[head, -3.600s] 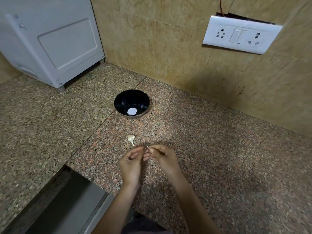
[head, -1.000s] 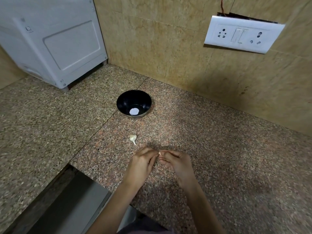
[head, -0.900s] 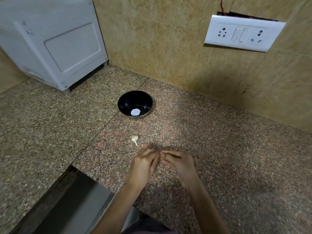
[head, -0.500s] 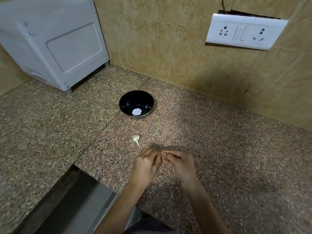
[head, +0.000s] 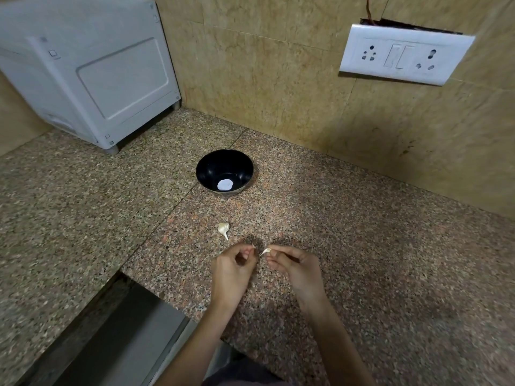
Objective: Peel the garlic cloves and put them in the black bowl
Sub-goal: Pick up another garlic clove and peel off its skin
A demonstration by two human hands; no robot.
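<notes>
The black bowl [head: 209, 168] stands on the granite counter beyond my hands, with a round white patch at its bottom. One unpeeled garlic clove [head: 223, 228] lies on the counter between the bowl and my hands. My right hand [head: 296, 270] pinches a second small garlic clove [head: 265, 251] between thumb and fingertips, its pointed end toward the left. My left hand [head: 232, 270] is a short gap to the left of it, fingers curled and thumb against the forefinger. Nothing shows in that pinch.
A white appliance [head: 92, 68] stands at the back left of the counter [head: 390, 260]. A tiled wall with a white socket plate [head: 404, 55] rises behind. The counter's front edge drops to a grey cabinet front [head: 117, 338] at the lower left.
My hands, which were joined on the clove, have drawn slightly apart. The clove stays with my right hand; my left hand has come off it. The bowl and loose clove are unmoved.
</notes>
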